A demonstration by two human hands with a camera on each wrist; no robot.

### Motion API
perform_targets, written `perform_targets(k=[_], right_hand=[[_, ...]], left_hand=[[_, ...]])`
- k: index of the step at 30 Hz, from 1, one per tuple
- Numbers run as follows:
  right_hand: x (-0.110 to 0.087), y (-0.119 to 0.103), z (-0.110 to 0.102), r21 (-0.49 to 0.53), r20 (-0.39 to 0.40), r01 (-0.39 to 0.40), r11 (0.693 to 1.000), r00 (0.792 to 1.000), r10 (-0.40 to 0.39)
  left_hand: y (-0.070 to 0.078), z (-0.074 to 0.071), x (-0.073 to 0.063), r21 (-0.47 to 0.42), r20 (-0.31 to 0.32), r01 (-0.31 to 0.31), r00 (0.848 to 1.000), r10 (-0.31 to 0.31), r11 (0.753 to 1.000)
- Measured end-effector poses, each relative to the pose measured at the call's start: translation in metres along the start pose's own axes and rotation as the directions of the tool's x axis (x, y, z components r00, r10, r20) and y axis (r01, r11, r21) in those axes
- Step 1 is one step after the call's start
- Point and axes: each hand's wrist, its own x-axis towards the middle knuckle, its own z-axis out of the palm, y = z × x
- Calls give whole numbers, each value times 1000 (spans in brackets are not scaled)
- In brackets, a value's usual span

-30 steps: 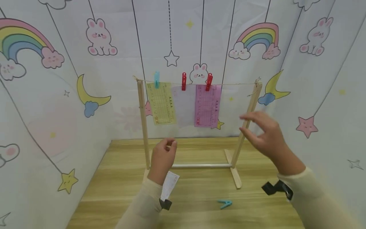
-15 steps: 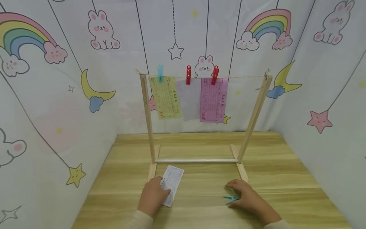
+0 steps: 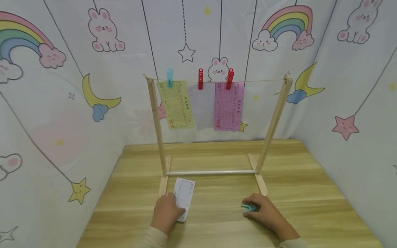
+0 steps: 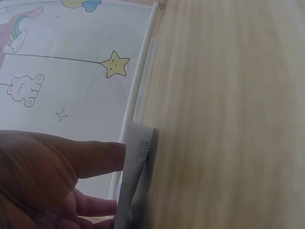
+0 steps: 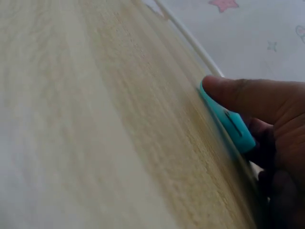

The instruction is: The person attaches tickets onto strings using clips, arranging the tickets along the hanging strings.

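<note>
My left hand (image 3: 167, 210) pinches the left edge of a printed white paper slip (image 3: 185, 194), thumb on top. In the left wrist view that slip (image 4: 135, 164) is bent up at the edge, close over the table. At the right, my right hand (image 3: 266, 212) grips a teal clothespin (image 3: 249, 207) between thumb and fingers, low at the tabletop. The right wrist view has the thumb laid along the clothespin (image 5: 233, 126), the other fingers partly hidden behind it.
Behind stands a wooden frame (image 3: 156, 127) with a string (image 3: 260, 80) across its top. From it hang a yellow slip (image 3: 176, 106), a whitish slip (image 3: 203, 108) and a pink slip (image 3: 228, 108), under one blue clip (image 3: 169, 78) and two red clips (image 3: 200, 79). Patterned walls enclose the wooden table (image 3: 214, 227).
Both hands have come down from near the frame to the table. The left has taken hold of the white slip's edge, the right has closed round the teal clothespin.
</note>
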Motion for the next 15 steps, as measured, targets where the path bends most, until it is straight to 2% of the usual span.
perform_targets(k=[3, 8, 15], right_hand=[[1, 1, 6, -51, -38, 24, 998, 999, -26], [2, 2, 16, -125, -86, 36, 991, 995, -47], [2, -2, 16, -95, -108, 2, 995, 994, -12]], left_hand=[[0, -1, 1, -32, 28, 24, 999, -23, 999], [-2, -1, 0, -7, 47, 22, 999, -22, 1000], [-6, 5, 2, -21, 30, -74, 997, 75, 997]])
